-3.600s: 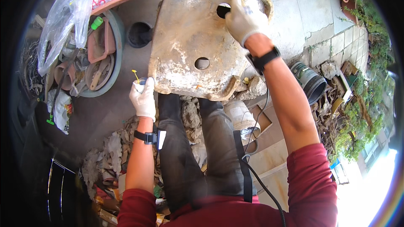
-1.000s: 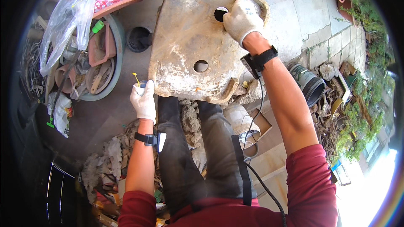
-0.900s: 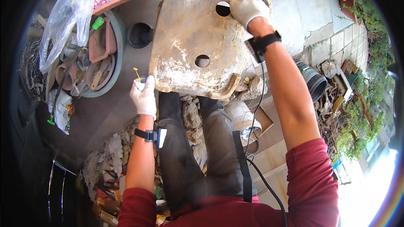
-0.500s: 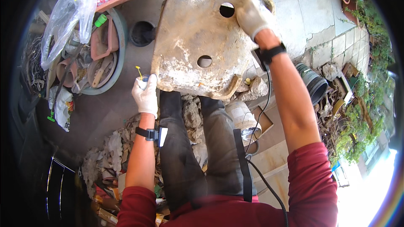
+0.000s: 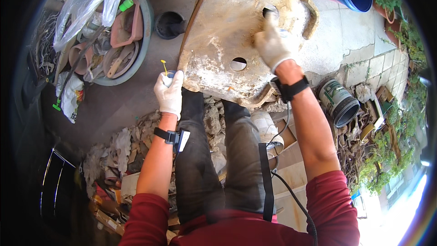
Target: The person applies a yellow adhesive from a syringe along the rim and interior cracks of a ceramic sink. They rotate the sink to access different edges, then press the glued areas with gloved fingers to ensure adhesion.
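A large dirty beige slab (image 5: 214,54) with a raised rim and round holes is tilted in front of my legs. My left hand (image 5: 169,93), in a white glove, is closed at its near left corner. A small bluish-grey thing with a thin yellow stalk (image 5: 164,66) shows at the top of that hand; I cannot make out its kind. Over the slab's right half is my gloved right hand (image 5: 273,48), one finger reaching toward the upper hole (image 5: 269,10). Its other fingers are blurred or hidden. Both wrists wear black straps.
At left, a round grey-blue tub (image 5: 144,41) holds small pots and tools, partly under a clear plastic bag (image 5: 93,11). A dark pot (image 5: 168,25) stands beside the slab. Rubble (image 5: 123,150) lies around my legs. Buckets (image 5: 339,102) and plants are at right; a black cable (image 5: 296,198) crosses my lap.
My right hand has moved from the slab's far right rim down toward the upper hole. The slab and my left hand appear shifted right and slightly up, as does the whole view.
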Available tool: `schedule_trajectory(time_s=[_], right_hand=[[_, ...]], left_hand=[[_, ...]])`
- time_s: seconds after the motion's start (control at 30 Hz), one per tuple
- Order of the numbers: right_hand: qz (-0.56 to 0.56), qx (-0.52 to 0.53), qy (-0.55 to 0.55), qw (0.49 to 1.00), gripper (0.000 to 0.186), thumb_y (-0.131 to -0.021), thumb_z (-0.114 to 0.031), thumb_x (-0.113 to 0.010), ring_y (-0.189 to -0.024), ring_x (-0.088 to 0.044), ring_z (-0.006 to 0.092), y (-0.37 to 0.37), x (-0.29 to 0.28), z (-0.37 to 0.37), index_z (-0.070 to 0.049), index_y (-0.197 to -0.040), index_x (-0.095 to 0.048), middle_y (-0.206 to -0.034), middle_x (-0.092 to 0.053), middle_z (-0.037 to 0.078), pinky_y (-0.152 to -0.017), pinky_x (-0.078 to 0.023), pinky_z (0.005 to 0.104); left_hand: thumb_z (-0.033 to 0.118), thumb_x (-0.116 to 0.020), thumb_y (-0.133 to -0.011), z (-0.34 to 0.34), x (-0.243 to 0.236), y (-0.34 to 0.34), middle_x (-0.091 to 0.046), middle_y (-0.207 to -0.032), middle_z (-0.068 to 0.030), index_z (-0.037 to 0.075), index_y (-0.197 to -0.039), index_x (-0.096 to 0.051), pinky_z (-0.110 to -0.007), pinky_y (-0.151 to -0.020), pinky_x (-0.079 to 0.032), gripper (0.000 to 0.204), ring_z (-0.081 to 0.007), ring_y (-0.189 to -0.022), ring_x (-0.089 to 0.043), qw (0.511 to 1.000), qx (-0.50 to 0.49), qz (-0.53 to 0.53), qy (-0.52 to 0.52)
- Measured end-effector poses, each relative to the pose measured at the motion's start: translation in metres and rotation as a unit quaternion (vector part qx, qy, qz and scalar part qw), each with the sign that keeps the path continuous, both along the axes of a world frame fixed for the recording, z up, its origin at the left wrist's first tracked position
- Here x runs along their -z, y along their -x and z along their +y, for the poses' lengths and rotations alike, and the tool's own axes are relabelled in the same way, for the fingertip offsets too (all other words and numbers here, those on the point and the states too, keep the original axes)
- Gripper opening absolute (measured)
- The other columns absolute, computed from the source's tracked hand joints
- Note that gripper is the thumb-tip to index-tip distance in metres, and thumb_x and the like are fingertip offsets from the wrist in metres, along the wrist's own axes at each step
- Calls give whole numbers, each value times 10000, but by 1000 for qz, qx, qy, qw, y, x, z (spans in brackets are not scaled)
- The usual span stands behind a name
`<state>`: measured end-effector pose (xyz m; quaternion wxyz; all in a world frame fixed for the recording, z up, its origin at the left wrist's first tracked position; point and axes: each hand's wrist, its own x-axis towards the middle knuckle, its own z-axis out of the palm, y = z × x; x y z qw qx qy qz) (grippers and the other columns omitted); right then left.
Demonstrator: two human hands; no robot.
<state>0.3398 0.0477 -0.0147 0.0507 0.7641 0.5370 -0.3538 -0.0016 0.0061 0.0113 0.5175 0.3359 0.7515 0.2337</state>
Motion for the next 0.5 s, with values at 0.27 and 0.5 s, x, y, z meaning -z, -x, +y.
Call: schedule_trajectory(time_s=[0.27, 0.5], right_hand=[[-53, 44, 8, 998, 741, -1010, -237, -478, -507, -623, 261, 12, -64, 12, 58, -1633, -207, -601, -649, 126, -539, -567, 414], [-129, -1, -120, 984, 675, -955, -234, -527, -776, -743, 416, 7, -24, 24, 65, -1543, -382, -910, -727, 250, -794, -613, 493]], left_hand=[[153, -822, -942, 1, -2, -3, -649, -832, 60, 58, -989, -694, -238, -615, -443, 166, -36, -697, -545, 1000, 9, 14, -17], [126, -802, -927, 4, -5, -6, -644, -803, 51, 45, -893, -661, -241, -639, -463, 166, -41, -698, -551, 1000, 8, 14, -20]])
